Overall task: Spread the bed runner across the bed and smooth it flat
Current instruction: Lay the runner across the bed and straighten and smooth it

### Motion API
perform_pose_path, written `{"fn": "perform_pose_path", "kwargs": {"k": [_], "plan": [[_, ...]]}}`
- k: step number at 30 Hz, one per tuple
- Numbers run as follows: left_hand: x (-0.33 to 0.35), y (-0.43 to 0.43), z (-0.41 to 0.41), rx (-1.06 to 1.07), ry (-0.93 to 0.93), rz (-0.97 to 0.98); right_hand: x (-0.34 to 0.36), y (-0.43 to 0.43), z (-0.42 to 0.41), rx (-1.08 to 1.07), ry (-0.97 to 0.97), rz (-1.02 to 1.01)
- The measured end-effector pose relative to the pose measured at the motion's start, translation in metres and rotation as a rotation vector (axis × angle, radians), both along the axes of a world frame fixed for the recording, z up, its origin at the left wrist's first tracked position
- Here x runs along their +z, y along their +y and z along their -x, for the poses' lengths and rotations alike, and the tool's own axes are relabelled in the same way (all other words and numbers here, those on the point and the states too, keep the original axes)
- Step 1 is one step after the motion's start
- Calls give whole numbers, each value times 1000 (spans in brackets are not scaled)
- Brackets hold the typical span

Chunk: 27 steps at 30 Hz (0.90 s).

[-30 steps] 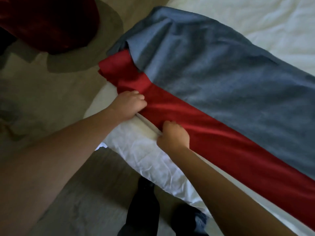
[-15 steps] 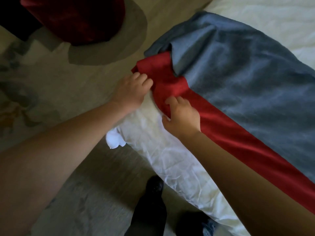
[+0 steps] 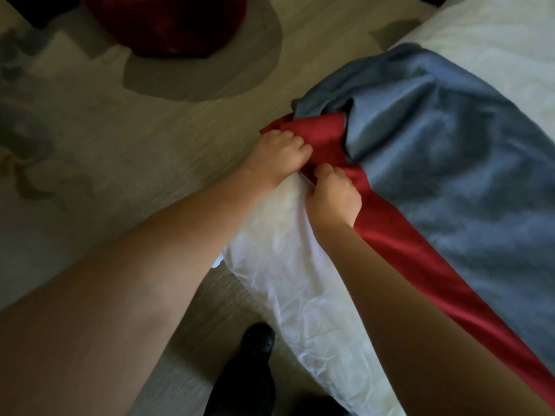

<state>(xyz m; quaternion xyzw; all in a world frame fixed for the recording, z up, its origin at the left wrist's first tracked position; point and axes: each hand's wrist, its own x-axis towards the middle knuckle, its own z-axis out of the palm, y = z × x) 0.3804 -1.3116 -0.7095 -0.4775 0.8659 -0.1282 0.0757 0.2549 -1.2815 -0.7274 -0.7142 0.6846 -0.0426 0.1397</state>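
The bed runner is blue-grey with a red band along its near edge. It lies across the white bed, and its left end is bunched and folded over at the bed's edge. My left hand grips the red corner of the runner with curled fingers. Just to the right of it, my right hand pinches the red edge where it meets the white sheet. The two hands are almost touching.
A dark red round seat stands on the pale floor at the top left, with a grey shadow beside it. My dark shoes are on the floor beside the bed's near edge. White bedding stretches to the upper right.
Both hands have moved along the red edge toward the runner's left end and come closer together. The left hand now grips the bunched red corner. The view has shifted left.
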Motion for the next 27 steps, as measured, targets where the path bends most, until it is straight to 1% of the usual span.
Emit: {"fn": "perform_pose_path", "kwargs": {"k": [2,4,6,7,9,10,11,12,13,14,17,19,23,25,27], "plan": [[8,-8,-7,-71,3,84,2,-7,0,10,-85,2],[18,-17,-17,-122,20,157,5,-10,0,15,-234,66],[27,-19,-31,-175,98,177,8,-6,1,29,-342,144],[28,-16,-38,-202,132,162,8,-2,1,61,-342,141],[24,-4,-46,-217,171,71,7,7,1,177,-239,20],[18,3,-49,-212,169,-20,5,9,1,236,-169,-62],[12,8,-50,-184,134,-157,5,8,1,284,-118,-130],[5,11,-49,-107,72,-321,6,5,2,319,-96,-178],[0,12,-48,-36,17,-415,9,0,3,345,-93,-210],[1,11,-45,9,14,-446,12,-5,4,372,-96,-235],[9,6,-33,31,89,-395,21,-18,10,472,-124,-278],[16,-2,-28,65,120,-329,27,-28,16,503,-106,-239],[29,-23,-18,275,316,-206,32,-64,38,482,-70,-79],[31,-35,-14,330,382,-164,37,-89,48,448,-83,28],[32,-45,-7,353,410,-148,45,-116,58,380,-82,107]]}}
